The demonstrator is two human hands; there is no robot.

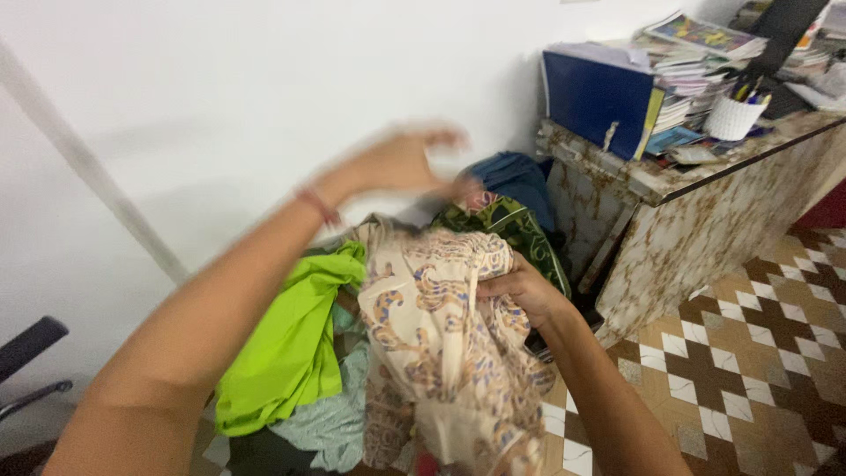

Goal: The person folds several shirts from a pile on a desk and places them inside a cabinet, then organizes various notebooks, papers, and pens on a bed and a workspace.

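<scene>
Against the white wall sits a heap of clothes, and beside it stands a marbled surface stacked with magazines, a blue folder and a white pen cup. Brown and white tiles cover the floor. On the heap, a cream patterned cloth lies draped next to a lime green garment. The right hand is clenched on the cream cloth's upper edge. The left hand is lifted above the heap, blurred; its fingers look spread, and I cannot tell whether it holds anything. A red band circles that wrist.
</scene>
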